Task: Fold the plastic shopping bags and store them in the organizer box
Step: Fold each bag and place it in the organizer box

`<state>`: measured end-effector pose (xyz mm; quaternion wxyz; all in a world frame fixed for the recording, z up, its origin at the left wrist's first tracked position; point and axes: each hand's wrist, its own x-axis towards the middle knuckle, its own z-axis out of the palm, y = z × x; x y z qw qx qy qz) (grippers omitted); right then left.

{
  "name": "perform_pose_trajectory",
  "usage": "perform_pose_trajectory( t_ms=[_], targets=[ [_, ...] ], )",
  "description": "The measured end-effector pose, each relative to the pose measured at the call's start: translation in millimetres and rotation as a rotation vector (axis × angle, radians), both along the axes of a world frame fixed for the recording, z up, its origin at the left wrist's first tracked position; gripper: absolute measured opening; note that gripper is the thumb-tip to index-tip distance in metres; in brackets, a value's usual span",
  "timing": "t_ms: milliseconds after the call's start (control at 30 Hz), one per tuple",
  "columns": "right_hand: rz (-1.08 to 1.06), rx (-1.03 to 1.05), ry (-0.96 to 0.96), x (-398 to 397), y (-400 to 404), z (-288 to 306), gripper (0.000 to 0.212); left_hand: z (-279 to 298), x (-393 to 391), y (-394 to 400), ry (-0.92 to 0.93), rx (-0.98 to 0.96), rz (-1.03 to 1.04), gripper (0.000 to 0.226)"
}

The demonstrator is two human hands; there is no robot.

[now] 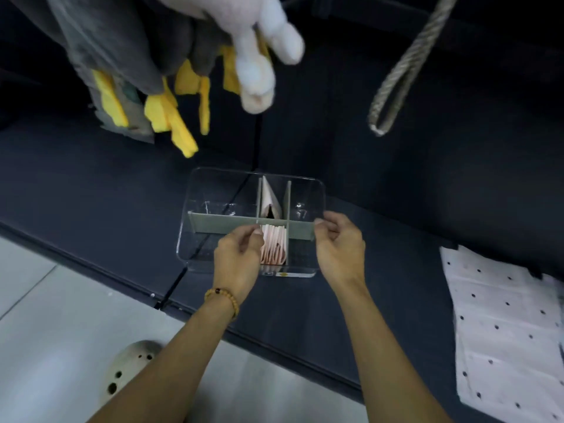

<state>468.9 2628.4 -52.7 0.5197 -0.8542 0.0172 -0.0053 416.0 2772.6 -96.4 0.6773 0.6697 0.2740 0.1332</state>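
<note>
A clear organizer box [195, 190] with grey dividers sits on a dark surface. Several folded pink bags [274, 245] stand packed in its near middle compartment. One more folded pink bag [270, 198] leans in the far middle compartment. My left hand [238, 257], with a bead bracelet on the wrist, sits at the left side of the near stack, fingers curled against the bags. My right hand [338, 242] grips the box's right wall, thumb on the rim.
A white cloth with black dots [503, 325] lies at the right. Grey and yellow fabric [137, 71] and a white plush toy [259, 56] hang above the box. A rope loop [393, 83] hangs at upper right. A pale floor and a perforated shoe [128, 367] lie below left.
</note>
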Motion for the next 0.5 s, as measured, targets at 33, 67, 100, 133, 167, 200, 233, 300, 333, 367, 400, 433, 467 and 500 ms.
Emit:
perform_pose_trajectory(
  t_ms=[33, 67, 100, 133, 167, 200, 233, 300, 333, 367, 400, 433, 467, 500],
  targets=[
    [-0.033, 0.011, 0.01, -7.6, -18.3, -0.4, 0.027, 3.9, -6.1, -12.7, -0.025, -0.075, 0.005, 0.013],
    [-0.067, 0.018, 0.021, -15.4, -38.1, -1.4, 0.026, 7.7, -11.8, -27.6, -0.046, -0.137, -0.002, 0.013],
    [-0.106, 0.02, 0.034, -23.4, -59.9, -3.2, 0.025, 11.2, -17.4, -44.4, -0.062, -0.191, -0.024, 0.013],
    [-0.15, 0.012, 0.045, -31.2, -82.1, -6.0, 0.024, 12.8, -22.6, -62.1, -0.067, -0.227, -0.06, 0.013],
    [-0.202, -0.007, 0.054, -39.3, -105.6, -9.3, 0.023, 12.0, -27.2, -80.6, -0.065, -0.245, -0.106, 0.013],
    [-0.259, -0.032, 0.064, -47.9, -130.1, -13.0, 0.023, 9.8, -31.4, -99.8, -0.055, -0.246, -0.16, 0.014],
    [-0.319, -0.061, 0.08, -56.8, -155.8, -17.4, 0.023, 6.9, -34.4, -119.8, -0.04, -0.238, -0.219, 0.015],
    [-0.425, -0.148, 0.132, -74.9, -208.4, -28.8, 0.026, -0.1, -37.9, -160.3, -0.009, -0.204, -0.34, 0.016],
    [-0.467, -0.196, 0.159, -84.5, -234.7, -35.6, 0.029, -3.6, -38.5, -180.4, 0.003, -0.176, -0.402, 0.015],
    [-0.505, -0.238, 0.186, -93.9, -260.3, -42.1, 0.033, -7.0, -38.3, -200.3, 0.013, -0.14, -0.464, 0.014],
    [-0.539, -0.279, 0.211, -102.6, -283.9, -47.9, 0.037, -10.6, -37.4, -219.4, 0.02, -0.094, -0.524, 0.014],
    [-0.569, -0.321, 0.231, -110.5, -305.1, -52.8, 0.042, -14.3, -35.8, -237.4, 0.025, -0.044, -0.58, 0.016],
    [-0.584, -0.37, 0.247, -116.9, -323.9, -56.9, 0.047, -17.2, -33.7, -254.7, 0.027, 0.01, -0.636, 0.017],
    [-0.573, -0.424, 0.264, -121.7, -340.0, -61.1, 0.055, -19.0, -31.4, -270.8, 0.028, 0.063, -0.691, 0.02]
  ],
)
